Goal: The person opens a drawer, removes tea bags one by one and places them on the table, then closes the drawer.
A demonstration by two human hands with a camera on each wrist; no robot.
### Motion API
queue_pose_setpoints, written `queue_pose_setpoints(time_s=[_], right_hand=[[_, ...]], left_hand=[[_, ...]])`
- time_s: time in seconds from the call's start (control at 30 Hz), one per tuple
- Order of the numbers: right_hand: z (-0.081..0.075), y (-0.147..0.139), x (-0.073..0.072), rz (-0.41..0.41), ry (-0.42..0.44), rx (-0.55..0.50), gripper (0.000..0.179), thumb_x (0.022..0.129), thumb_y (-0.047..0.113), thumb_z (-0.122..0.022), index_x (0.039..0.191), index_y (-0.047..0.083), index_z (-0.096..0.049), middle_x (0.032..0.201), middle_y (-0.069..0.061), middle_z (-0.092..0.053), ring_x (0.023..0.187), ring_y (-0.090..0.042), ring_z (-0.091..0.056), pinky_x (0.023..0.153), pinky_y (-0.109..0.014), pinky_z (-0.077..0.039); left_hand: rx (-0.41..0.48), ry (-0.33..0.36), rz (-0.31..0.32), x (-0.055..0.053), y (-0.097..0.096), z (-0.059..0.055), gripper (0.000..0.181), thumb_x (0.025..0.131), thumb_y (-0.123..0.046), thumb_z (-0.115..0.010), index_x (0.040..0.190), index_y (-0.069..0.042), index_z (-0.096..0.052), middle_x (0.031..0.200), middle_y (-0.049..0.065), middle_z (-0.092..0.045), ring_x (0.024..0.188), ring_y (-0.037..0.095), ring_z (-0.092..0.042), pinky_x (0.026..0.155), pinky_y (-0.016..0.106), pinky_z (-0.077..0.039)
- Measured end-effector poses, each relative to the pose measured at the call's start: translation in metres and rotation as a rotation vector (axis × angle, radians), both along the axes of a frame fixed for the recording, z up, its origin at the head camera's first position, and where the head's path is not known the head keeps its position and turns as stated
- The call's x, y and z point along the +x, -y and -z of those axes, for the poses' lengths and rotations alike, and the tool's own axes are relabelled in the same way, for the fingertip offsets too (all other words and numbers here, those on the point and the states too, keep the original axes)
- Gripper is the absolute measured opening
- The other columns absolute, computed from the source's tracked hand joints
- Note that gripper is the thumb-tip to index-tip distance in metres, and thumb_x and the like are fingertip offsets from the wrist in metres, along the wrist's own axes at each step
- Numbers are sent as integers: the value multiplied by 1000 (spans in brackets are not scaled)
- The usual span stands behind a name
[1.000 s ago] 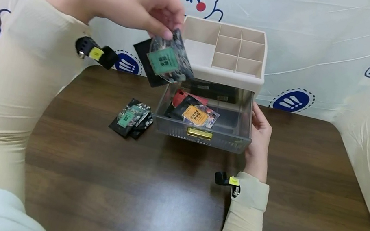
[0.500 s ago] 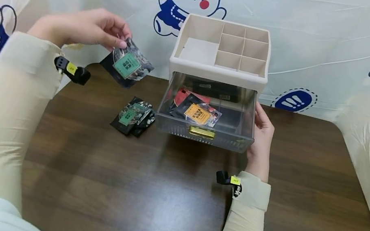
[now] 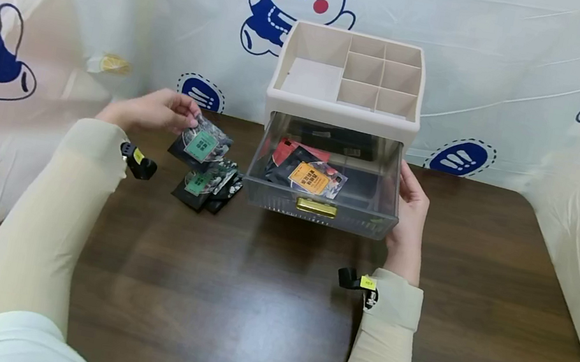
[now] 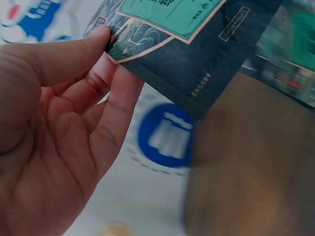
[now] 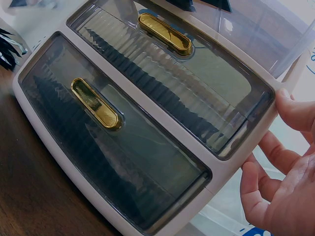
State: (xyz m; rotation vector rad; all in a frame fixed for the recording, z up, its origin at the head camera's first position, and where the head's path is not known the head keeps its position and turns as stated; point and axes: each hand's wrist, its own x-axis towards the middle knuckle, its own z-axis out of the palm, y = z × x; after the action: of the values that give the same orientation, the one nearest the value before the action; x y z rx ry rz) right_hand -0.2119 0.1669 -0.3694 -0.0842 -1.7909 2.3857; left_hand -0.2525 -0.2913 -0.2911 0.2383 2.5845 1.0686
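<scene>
My left hand (image 3: 154, 108) pinches the edge of a black sachet with a green label (image 3: 201, 144) between thumb and fingers. In the left wrist view, that packet (image 4: 192, 69) is flat and tilted. It hangs just above a small pile of similar sachets (image 3: 194, 195) on the table. My right hand (image 3: 409, 221) rests against the right side of a white desktop drawer organizer (image 3: 342, 113), thumb near its front corner in the right wrist view. The organizer's clear top drawer (image 3: 264, 198) is pulled out. Inside lie an orange-labelled sachet (image 3: 308, 178) and a red one (image 3: 286, 150).
Two closed drawers with gold handles (image 5: 96, 104) sit below the pulled-out one. Divided compartments (image 3: 362, 69) top the organizer. The brown wooden table (image 3: 222, 298) meets a patterned cloth (image 3: 480, 59) behind it.
My left hand has carried the green-labelled sachet from beside the organizer's top leftward, then down to the pile on the table. My right hand stays in place.
</scene>
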Motion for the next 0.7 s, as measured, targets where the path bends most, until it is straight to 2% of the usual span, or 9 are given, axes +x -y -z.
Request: queue_pose_setpoints(time_s=[0.13, 0.3, 0.47, 0.7], right_hand=[[1, 0, -1, -4, 0, -1, 42, 94, 7, -66, 135, 17, -63, 113, 6, -68, 98, -12, -62, 72, -18, -55], [1, 0, -1, -5, 9, 5, 42, 93, 10, -67, 135, 18, -63, 113, 5, -67, 97, -12, -63, 74, -19, -55], [1, -1, -2, -9, 4, 12, 42, 93, 13, -68, 135, 18, -63, 111, 5, -67, 96, -12, -63, 75, -19, -55], [1, -2, -3, -3, 2, 0, 42, 93, 10, -68, 133, 18, -64, 115, 4, -67, 100, -13, -61, 74, -18, -55]], left_hand=[[22, 50, -42, 0, 11, 27, 17, 101, -7, -53, 114, 5, -54, 89, 0, -61, 78, 9, -57, 71, 24, -53], [100, 106, -106, -1, 15, 50, 22, 102, -8, -52, 118, 6, -50, 89, -2, -58, 80, 9, -54, 74, 25, -52], [102, 159, -149, -7, 13, 65, 27, 103, -11, -52, 123, 6, -48, 95, 1, -55, 86, 13, -51, 76, 24, -52], [92, 189, -200, -11, 5, 76, 32, 104, -14, -51, 127, 7, -47, 102, 6, -51, 94, 20, -48, 81, 26, -51]])
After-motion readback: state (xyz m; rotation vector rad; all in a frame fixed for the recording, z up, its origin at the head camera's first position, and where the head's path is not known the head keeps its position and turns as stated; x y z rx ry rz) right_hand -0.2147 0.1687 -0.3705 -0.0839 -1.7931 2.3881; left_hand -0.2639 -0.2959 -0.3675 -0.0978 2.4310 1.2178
